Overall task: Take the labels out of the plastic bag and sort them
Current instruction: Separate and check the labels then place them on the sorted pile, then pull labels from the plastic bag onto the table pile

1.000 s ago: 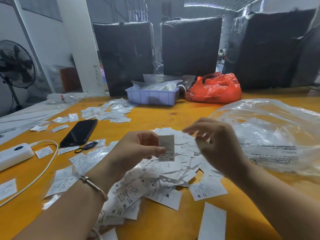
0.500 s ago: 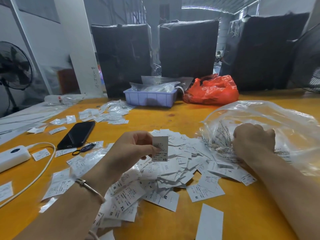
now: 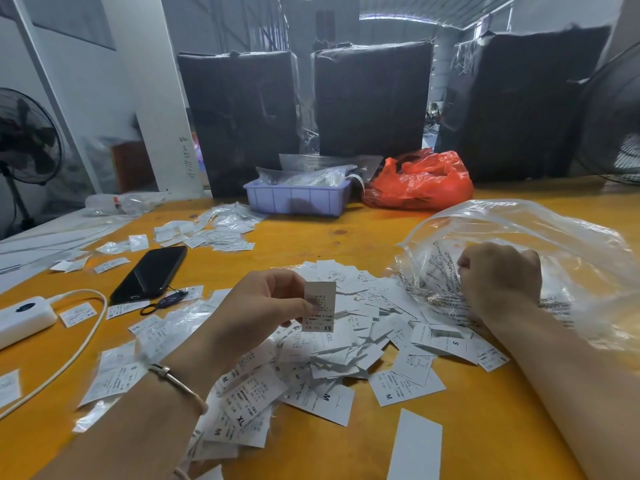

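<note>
Reaching: right hand (image 3: 500, 282) has swung to the plastic bag (image 3: 554, 244), fist bunching its film
Holding: left hand (image 3: 263, 306) still pinches the XS label (image 3: 319, 306)
Meaning: more labels coming out

Two hands work over the yellow table (image 3: 346, 237). One phone (image 3: 150, 274) lies left of the label pile (image 3: 346, 341), whose labels are too many to count. Beyond the pile: one lilac tray (image 3: 298, 199), one red bag (image 3: 420, 181), three black bales (image 3: 372, 98). One clear plastic bag (image 3: 536, 244) lies right of it.

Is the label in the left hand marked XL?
No, the label pinched in the left hand reads XS at its lower corner.
</note>
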`<state>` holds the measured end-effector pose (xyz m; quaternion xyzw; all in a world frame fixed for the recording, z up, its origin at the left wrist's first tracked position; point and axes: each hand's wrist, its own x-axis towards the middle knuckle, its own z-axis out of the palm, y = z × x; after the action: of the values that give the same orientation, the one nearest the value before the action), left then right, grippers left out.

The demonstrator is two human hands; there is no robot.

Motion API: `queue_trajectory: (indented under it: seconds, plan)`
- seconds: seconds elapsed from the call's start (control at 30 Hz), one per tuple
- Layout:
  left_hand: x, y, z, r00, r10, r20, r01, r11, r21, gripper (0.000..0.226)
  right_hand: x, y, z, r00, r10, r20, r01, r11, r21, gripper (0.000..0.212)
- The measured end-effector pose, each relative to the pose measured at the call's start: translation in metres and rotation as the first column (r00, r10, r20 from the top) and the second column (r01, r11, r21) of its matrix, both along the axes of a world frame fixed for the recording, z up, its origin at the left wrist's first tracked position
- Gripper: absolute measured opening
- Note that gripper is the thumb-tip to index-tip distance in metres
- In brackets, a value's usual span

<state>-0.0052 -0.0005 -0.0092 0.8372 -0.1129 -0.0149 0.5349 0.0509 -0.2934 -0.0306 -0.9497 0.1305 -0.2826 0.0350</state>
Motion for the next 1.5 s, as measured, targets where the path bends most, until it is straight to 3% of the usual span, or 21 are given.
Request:
queue_trajectory:
  seconds: [0.13,0.27,0.3,0.33,0.4,0.47,0.53,0.57,0.6,0.67,0.77,1.1,1.2,1.33,1.5]
  plan:
    - [0.0,-0.001,0.0,1.0,-0.005,-0.003,0.005,1.0,0.007,0.016,-0.002,0.002,-0.002,0.996,0.026,0.08,-0.031,0.998,0.059,0.017]
    - [-0.001,0.0,0.001,1.0,-0.008,-0.001,0.008,1.0,0.005,0.015,-0.008,0.005,0.004,0.934,0.144,0.326,-0.253,0.913,0.321,0.008]
    - [0.0,0.0,0.0,1.0,-0.008,0.0,0.008,1.0,0.008,0.015,-0.011,0.009,0.007,0.905,0.158,0.395,-0.341,0.824,0.452,0.007]
    - [0.0,0.001,0.0,1.0,-0.009,0.002,0.009,1.0,0.009,0.015,-0.015,0.014,0.012,0.88,0.149,0.452,-0.426,0.671,0.607,0.006]
    - [0.0,0.001,0.0,1.0,-0.01,0.002,0.01,1.0,-0.005,0.015,-0.025,0.028,0.023,0.846,0.109,0.523,-0.531,0.279,0.8,0.008]
    - [0.0,0.002,0.001,1.0,-0.023,-0.005,0.023,0.999,-0.037,0.017,-0.033,0.039,0.031,0.834,0.157,0.529,-0.534,-0.01,0.846,0.009]
    - [0.0,0.003,0.003,0.997,-0.07,-0.024,0.067,0.991,-0.118,0.016,-0.039,0.051,0.034,0.798,0.294,0.525,-0.429,-0.334,0.839,0.009]
    - [0.0,0.003,0.004,0.994,-0.105,-0.042,0.096,0.979,-0.179,0.011,-0.042,0.058,0.034,0.76,0.371,0.533,-0.354,-0.451,0.819,0.009]
    - [0.0,0.003,0.005,0.988,-0.142,-0.059,0.123,0.961,-0.247,0.008,-0.044,0.064,0.033,0.715,0.444,0.54,-0.296,-0.507,0.809,0.009]
    - [0.001,0.005,0.006,0.974,-0.207,-0.089,0.161,0.916,-0.367,0.017,-0.046,0.074,0.027,0.626,0.566,0.536,-0.24,-0.514,0.824,0.01]
    - [0.0,0.005,0.009,0.95,-0.293,-0.111,0.215,0.867,-0.45,0.015,-0.046,0.08,0.019,0.556,0.647,0.522,-0.202,-0.504,0.84,0.009]
    - [-0.003,0.001,0.008,0.964,-0.237,-0.121,0.177,0.91,-0.374,0.012,-0.049,0.088,0.015,0.526,0.685,0.504,-0.313,-0.396,0.864,0.004]
    - [-0.004,-0.002,0.008,0.981,-0.175,-0.086,0.134,0.927,-0.35,0.023,-0.054,0.09,0.015,0.534,0.697,0.478,-0.383,-0.305,0.872,0.004]
    - [-0.004,-0.003,0.007,0.995,-0.095,-0.038,0.075,0.931,-0.357,0.028,-0.058,0.091,0.019,0.572,0.67,0.474,-0.556,-0.108,0.824,0.016]
    - [-0.007,-0.002,0.008,0.991,-0.131,0.034,0.135,0.943,-0.304,0.025,-0.066,0.095,0.021,0.568,0.747,0.347,-0.601,0.088,0.794,0.026]
